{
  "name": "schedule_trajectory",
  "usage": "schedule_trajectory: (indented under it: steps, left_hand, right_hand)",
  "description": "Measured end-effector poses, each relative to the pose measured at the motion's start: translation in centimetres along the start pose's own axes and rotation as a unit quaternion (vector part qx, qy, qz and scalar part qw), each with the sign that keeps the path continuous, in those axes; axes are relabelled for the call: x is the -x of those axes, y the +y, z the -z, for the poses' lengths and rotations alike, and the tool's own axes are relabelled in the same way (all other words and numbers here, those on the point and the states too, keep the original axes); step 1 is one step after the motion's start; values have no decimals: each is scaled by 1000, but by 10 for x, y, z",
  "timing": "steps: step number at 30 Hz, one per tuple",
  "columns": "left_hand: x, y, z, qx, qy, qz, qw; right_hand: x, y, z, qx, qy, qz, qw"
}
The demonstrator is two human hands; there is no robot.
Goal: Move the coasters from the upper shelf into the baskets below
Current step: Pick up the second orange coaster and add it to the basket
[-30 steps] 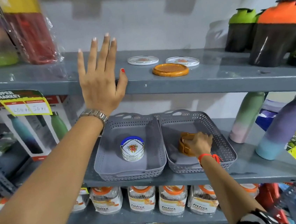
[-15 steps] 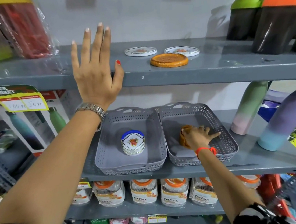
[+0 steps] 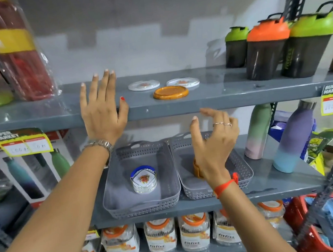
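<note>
On the upper shelf [image 3: 220,99] lie an orange coaster [image 3: 170,92] near the front edge and two white coasters [image 3: 143,85] [image 3: 183,82] behind it. Below stand two grey baskets side by side. The left basket [image 3: 129,208] holds a stack of white and blue coasters [image 3: 144,179]. The right basket [image 3: 241,171] holds orange coasters [image 3: 196,169], mostly hidden by my wrist. My left hand [image 3: 102,110] rests flat against the upper shelf's front edge, fingers spread. My right hand [image 3: 214,139] hovers empty above the right basket, fingers apart and curled.
Shaker bottles [image 3: 266,51] with green and orange lids stand at the upper shelf's right. Wrapped coloured containers [image 3: 10,56] fill its left. Pastel bottles [image 3: 294,139] stand right of the baskets. Jars [image 3: 195,231] line the shelf below. A slotted metal upright [image 3: 331,180] crosses the right side.
My right hand let go of the orange coasters in the right basket and rose out of it, now empty. My left hand stayed on the shelf edge.
</note>
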State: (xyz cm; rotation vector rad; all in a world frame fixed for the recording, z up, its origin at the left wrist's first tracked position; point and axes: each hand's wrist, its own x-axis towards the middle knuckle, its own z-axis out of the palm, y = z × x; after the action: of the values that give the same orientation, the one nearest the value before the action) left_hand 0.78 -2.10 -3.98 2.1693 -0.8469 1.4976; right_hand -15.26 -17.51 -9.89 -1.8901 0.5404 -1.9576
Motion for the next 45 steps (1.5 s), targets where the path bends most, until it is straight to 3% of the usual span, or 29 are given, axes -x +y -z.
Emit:
schedule_trajectory:
  steps: [3, 6, 10, 15, 22, 26, 29, 32, 39, 45]
  left_hand:
    - [-2, 1, 3, 3, -10, 0, 1000]
    - [-1, 1, 4, 6, -18, 2, 1000]
    - [-1, 2, 5, 3, -22, 5, 1000]
    - [-1, 1, 6, 10, -35, 10, 999]
    - [0, 2, 6, 17, -49, 12, 999]
    - [-1, 0, 5, 16, -49, 9, 999]
    - [-1, 0, 5, 16, -48, 3, 999]
    - [-2, 1, 7, 14, -51, 3, 999]
    - [-2, 1, 7, 8, -57, 3, 998]
    - [-1, -1, 4, 7, -40, 3, 999]
  right_hand:
    - [-36, -22, -3, 38, 22, 35, 998]
    - [-66, -39, -15, 115, -99, 41, 988]
    - [-86, -55, -35, 161, -291, 3, 943]
    - [-90, -62, -43, 189, -368, -77, 907]
    - [-82, -60, -42, 126, -290, -50, 947]
    - [-74, -71, -34, -46, -174, 12, 984]
    - [-71, -88, -19, -156, -92, 38, 983]
    - [-75, -106, -4, -185, -53, 77, 978]
    - [-82, -130, 9, -191, -29, 107, 975]
    - [-60, -107, 7, -182, -84, 76, 977]
